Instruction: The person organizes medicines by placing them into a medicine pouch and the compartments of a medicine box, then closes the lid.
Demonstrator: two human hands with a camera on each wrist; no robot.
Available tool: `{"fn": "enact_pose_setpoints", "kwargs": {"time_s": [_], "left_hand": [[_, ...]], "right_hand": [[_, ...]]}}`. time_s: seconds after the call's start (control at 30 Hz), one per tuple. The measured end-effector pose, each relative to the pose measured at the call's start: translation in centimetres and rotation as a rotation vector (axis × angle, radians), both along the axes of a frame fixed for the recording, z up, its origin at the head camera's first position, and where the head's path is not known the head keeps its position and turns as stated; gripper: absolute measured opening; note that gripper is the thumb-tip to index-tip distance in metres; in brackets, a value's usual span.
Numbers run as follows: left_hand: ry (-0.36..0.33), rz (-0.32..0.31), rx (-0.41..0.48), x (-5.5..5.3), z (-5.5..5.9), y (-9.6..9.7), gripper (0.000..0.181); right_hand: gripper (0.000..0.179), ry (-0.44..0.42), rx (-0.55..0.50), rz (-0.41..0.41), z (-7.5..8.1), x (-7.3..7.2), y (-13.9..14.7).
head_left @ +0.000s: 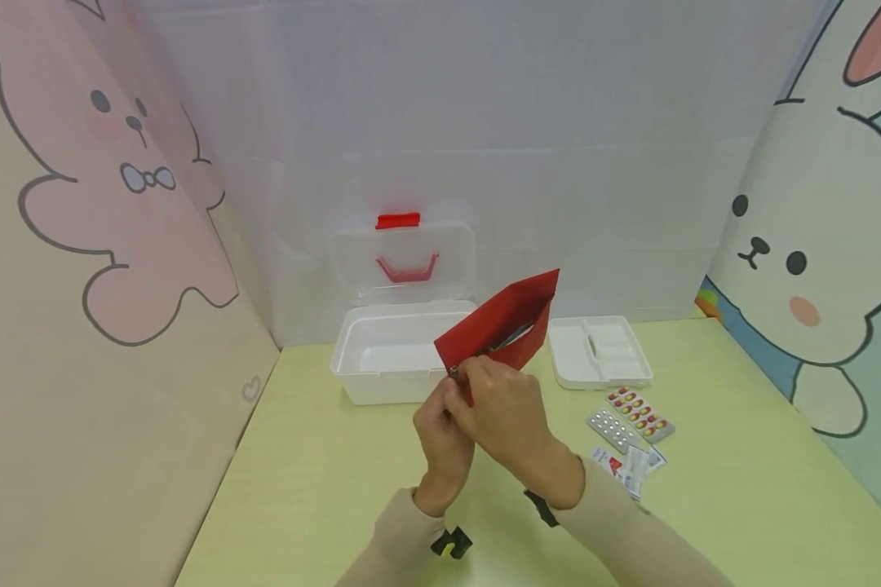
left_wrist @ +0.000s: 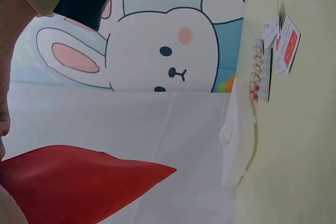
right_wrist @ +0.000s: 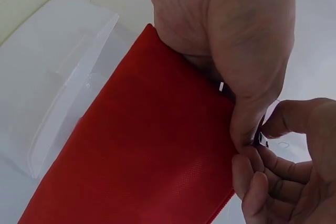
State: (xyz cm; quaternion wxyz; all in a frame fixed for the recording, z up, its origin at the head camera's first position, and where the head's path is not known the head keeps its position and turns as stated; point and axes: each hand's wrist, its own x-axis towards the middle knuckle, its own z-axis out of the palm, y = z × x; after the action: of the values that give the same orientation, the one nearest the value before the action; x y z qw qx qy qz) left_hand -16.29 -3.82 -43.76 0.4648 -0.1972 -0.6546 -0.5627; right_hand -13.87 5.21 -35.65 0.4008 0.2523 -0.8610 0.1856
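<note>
A red zip pouch (head_left: 484, 322) is held up above the table, tilted, its mouth gaping and something pale and dark showing inside. My left hand (head_left: 444, 440) grips the pouch's near corner from below. Right above it, my right hand (head_left: 506, 408) pinches the zipper edge close to a small metal piece (head_left: 453, 372). The hands touch each other. In the right wrist view, fingertips meet at the edge of the red pouch (right_wrist: 142, 140), and the fingers cover most of the zipper end. The left wrist view catches a pointed corner of the pouch (left_wrist: 94, 182).
Behind the pouch stands an open white box (head_left: 389, 375) with a clear lid (head_left: 404, 281) raised. A white divided tray (head_left: 580, 355) sits to its right. Nearer lie blister packs of capsules (head_left: 642, 414) and white tablets (head_left: 613, 430), beside small printed packets (head_left: 634, 469).
</note>
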Motion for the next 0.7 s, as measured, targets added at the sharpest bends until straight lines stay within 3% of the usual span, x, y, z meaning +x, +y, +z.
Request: {"fn": "enact_pose_setpoints", "kwargs": {"time_s": [0.23,0.47,0.7], "left_hand": [[-0.008,-0.015,-0.037,0.1,-0.3,0.1,0.018],[-0.077,-0.029,0.006,0.4,0.2,0.0,0.016],[-0.014,-0.022,0.042,0.6,0.9,0.1,0.018]], "right_hand": [[0.009,0.034,0.043,-0.028,0.1,0.1,0.2],[0.010,-0.015,0.045,0.042,-0.3,-0.3,0.3],[0.018,-0.021,0.039,0.070,-0.6,-0.3,0.4]]}}
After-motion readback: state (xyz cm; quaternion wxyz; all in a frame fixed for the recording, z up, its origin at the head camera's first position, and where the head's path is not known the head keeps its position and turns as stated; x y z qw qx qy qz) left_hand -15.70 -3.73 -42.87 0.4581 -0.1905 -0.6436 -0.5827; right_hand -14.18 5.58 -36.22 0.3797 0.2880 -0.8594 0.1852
